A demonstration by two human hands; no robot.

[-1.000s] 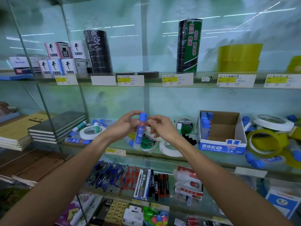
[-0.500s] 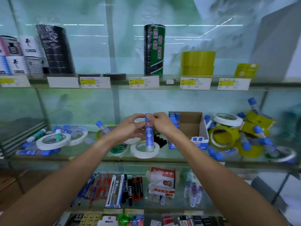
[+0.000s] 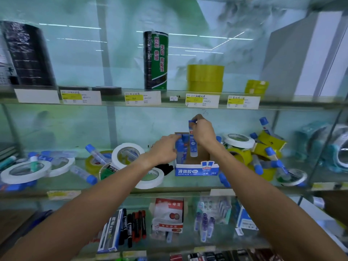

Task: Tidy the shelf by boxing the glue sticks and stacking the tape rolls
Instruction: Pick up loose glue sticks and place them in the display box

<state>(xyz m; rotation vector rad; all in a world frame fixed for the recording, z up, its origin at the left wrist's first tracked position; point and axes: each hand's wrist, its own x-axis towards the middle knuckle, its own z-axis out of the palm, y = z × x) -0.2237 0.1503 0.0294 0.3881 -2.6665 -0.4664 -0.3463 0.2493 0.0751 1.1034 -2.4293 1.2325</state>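
Note:
My right hand (image 3: 204, 132) pinches the blue cap of a clear glue stick (image 3: 192, 146), holding it upright over the open cardboard glue box (image 3: 196, 169) on the middle glass shelf. My left hand (image 3: 164, 149) rests against the blue-capped glue sticks (image 3: 180, 149) standing in the box's left side. Loose glue sticks (image 3: 83, 174) lie among white tape rolls (image 3: 25, 171) on the left. More glue sticks (image 3: 271, 154) and yellow tape rolls (image 3: 243, 156) are jumbled on the right.
The upper shelf (image 3: 169, 102) carries black tape stacks (image 3: 28, 55), a green-wrapped stack (image 3: 156, 60) and yellow tape rolls (image 3: 205, 78) behind price labels. Markers (image 3: 133, 227) and small packets fill the lower shelf. A white tape roll (image 3: 150, 178) lies just left of the box.
Both hands have moved right from the shelf middle to the box. The glue stick held between both hands is now in my right hand alone, over the box; my left hand went to the boxed sticks.

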